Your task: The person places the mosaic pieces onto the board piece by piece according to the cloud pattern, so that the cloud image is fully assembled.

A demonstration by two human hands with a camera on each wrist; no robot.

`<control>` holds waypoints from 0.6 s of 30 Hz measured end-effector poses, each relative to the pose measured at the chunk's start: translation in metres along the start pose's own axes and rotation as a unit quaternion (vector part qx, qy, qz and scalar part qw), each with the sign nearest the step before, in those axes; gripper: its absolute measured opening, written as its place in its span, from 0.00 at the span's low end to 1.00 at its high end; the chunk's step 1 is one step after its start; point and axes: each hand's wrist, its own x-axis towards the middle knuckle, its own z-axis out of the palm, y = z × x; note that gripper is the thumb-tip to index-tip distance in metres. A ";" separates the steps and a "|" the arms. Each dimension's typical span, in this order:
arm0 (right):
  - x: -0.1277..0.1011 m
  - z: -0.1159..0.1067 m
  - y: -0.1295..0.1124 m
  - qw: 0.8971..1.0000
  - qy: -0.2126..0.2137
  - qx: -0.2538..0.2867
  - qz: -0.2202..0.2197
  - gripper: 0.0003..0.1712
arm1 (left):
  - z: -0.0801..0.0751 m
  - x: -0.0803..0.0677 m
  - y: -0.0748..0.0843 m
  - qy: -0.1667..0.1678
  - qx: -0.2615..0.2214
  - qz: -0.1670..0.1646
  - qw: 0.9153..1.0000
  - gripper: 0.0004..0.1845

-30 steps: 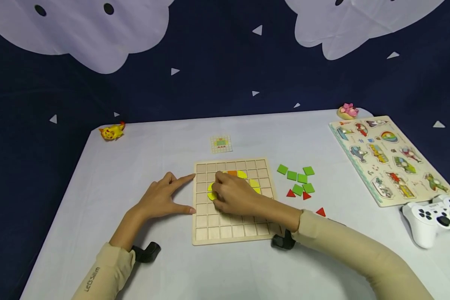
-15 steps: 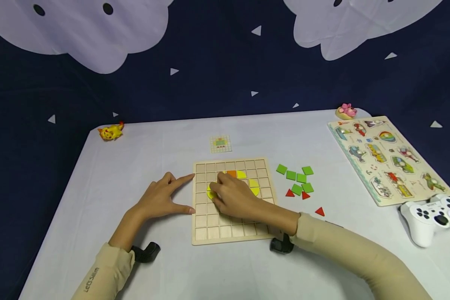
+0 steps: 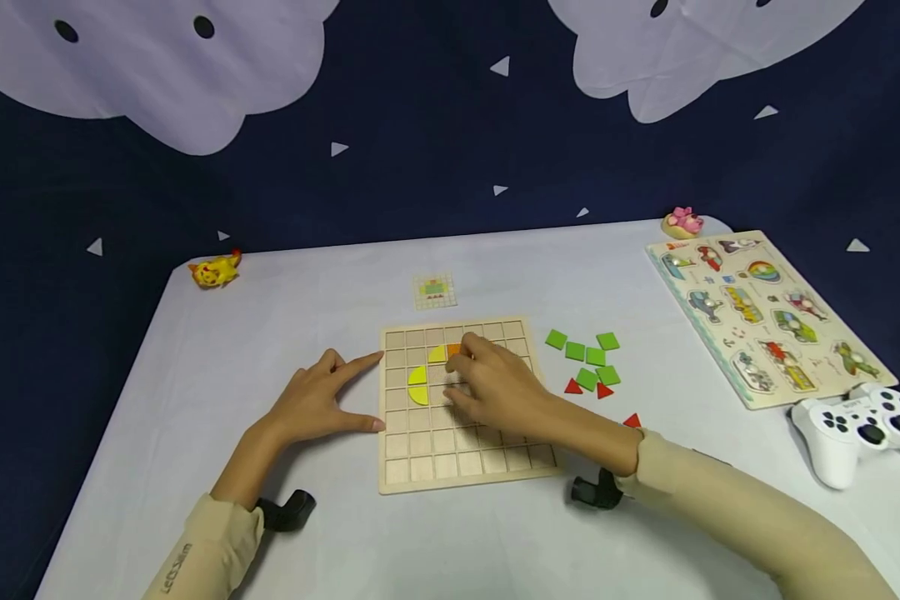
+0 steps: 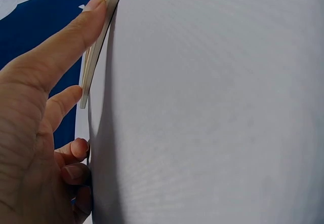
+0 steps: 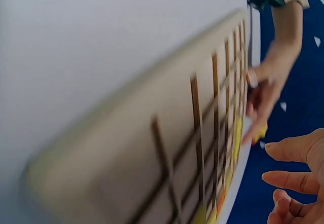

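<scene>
My left hand (image 3: 311,400) rests at the left side of a square wooden grid board (image 3: 420,468), thumb and index finger spread and touching its edge. In the left wrist view the thumb (image 4: 76,39) lies against the board's rim. Over the middle of the board hovers my right hand (image 3: 506,390). Its fingers (image 5: 289,181) are apart with nothing between them in the right wrist view. Yellow quarter-round tiles (image 3: 417,395) sit in the grid's left cells, another yellow tile (image 3: 437,355) higher up beside an orange square tile (image 3: 453,350). My right hand hides the tiles on that side.
Right of the board lie several green square tiles (image 3: 574,351) and red triangles (image 3: 573,387). A small pattern card (image 3: 434,292) is behind it. Farther right are a knobbed picture puzzle (image 3: 765,333) and a white game controller (image 3: 855,433). Toy figures (image 3: 216,271) stand at the back corners.
My right hand has moved right, from the yellow tiles at the left of the grid towards its middle, uncovering those tiles. My left hand stays at the board's edge.
</scene>
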 end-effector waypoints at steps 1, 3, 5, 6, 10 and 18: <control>-0.002 -0.005 0.005 1.000 0.002 -0.004 0.007 0.15 | 0.000 0.000 0.000 0.000 0.000 -0.001 1.000 0.54; -0.005 -0.014 0.018 1.000 0.008 -0.006 0.022 0.14 | 0.000 0.000 0.000 0.000 -0.001 -0.004 1.000 0.54; -0.009 -0.022 0.035 0.999 0.011 -0.010 0.039 0.14 | 0.001 -0.001 -0.001 0.001 -0.002 -0.004 1.000 0.54; -0.011 -0.024 0.045 0.999 0.012 -0.013 0.047 0.13 | 0.001 -0.001 -0.001 0.001 -0.002 -0.003 1.000 0.54; -0.021 -0.031 0.085 0.996 0.003 -0.021 0.091 0.17 | 0.001 -0.001 -0.002 0.000 -0.003 -0.005 1.000 0.54; -0.040 -0.036 0.128 0.986 -0.042 -0.028 0.160 0.20 | 0.001 0.000 -0.001 0.001 -0.001 -0.001 1.000 0.54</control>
